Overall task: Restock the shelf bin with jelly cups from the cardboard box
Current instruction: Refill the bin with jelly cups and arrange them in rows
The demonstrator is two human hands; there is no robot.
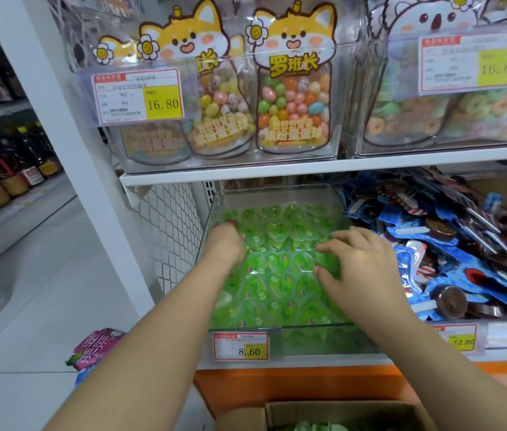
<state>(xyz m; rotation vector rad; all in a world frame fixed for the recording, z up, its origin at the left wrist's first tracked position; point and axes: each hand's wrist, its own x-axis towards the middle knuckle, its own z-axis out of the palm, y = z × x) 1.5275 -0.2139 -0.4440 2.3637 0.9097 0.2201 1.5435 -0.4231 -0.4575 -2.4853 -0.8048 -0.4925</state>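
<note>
A: If we start at the left, where is our left hand (225,241)?
B: It is down in the back left corner of the clear shelf bin (308,340), knuckles up, with its fingers bent under among the jelly cups (280,275). We cannot tell whether it holds one or only presses.
A: And the cups themselves?
B: They fill the bin in a green layer, heart-shaped and packed edge to edge. More of them show in the cardboard box (339,410) below the shelf, at the bottom of our view.
A: How do we judge they handle?
B: Each one is light, we think, with thin plastic walls that give under a squeeze and a film lid that could tear or peel. They are smooth and rounded, so likely slippery in a heap. We would scoop several in cupped palms, or take one by its rim, not by the lid.
A: Then the right hand (361,262)?
B: It is spread, fingers apart and slightly bent, palm down over the right side of the layer, pinching nothing. Whether the tips touch the cups we cannot say.
A: Beyond it?
B: The blue packets (451,253) lie in the neighbouring bin, just beside ours. We should keep cups from sliding over that wall.
</note>
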